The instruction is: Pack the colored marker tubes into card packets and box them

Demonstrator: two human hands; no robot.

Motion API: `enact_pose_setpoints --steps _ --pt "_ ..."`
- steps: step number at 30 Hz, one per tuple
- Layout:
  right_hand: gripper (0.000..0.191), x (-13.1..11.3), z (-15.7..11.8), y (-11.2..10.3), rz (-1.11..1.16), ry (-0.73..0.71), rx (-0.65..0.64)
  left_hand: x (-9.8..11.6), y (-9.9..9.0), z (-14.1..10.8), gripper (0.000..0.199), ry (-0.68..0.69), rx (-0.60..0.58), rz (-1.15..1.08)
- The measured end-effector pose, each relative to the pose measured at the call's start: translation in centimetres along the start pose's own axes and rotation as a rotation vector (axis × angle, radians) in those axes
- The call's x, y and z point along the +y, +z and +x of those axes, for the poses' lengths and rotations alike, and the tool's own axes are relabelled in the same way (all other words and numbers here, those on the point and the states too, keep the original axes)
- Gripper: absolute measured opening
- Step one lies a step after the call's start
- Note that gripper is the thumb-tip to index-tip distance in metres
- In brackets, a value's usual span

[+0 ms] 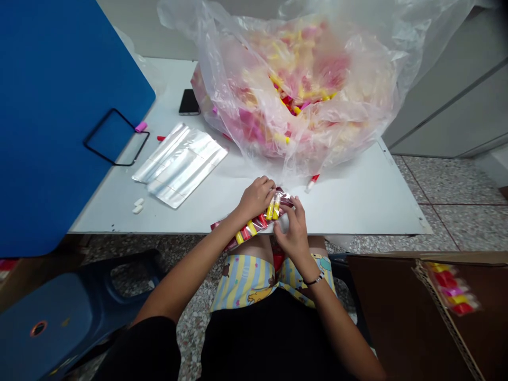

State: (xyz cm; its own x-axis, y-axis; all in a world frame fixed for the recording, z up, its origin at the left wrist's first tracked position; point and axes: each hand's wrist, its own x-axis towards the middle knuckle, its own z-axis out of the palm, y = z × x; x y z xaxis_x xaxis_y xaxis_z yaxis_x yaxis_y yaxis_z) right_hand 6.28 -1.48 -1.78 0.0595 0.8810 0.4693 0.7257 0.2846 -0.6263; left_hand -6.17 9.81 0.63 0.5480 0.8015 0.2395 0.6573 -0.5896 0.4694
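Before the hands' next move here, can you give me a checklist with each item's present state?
1. Left hand at the packet: ok.
2. Right hand at the packet's far end: ok.
3. Packet wholly over the table: not ok, its near end overhangs the front edge.
4. Packet closed: cannot tell, the fingers hide part of it.
5. Red-and-white piece inside the big bag: not ok, it lies outside.

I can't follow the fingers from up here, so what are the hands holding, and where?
A clear packet of red and yellow pieces: both hands, left and right, are at its far right end.
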Motion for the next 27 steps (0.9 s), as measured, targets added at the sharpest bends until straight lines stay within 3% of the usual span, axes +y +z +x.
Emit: enact_pose_setpoints --steps 13,19,27 --pt "0.023 -0.7 -0.1 0.9 -0.086 0.038 0.117 -0.2 0.0 0.3 0.022 0.094 -0.032 0.062" --pt "0.019 -0.4 -0.4 1.4 -0.139 -0.002 0.152 0.0 0.1 0.7 0.017 0.046 0.023 0.066" --pt "0.015 -0.4 -0.4 1.7 -0.188 0.012 0.136 -0.5 0.0 1.1 0.009 -0.046 0.082 -0.106"
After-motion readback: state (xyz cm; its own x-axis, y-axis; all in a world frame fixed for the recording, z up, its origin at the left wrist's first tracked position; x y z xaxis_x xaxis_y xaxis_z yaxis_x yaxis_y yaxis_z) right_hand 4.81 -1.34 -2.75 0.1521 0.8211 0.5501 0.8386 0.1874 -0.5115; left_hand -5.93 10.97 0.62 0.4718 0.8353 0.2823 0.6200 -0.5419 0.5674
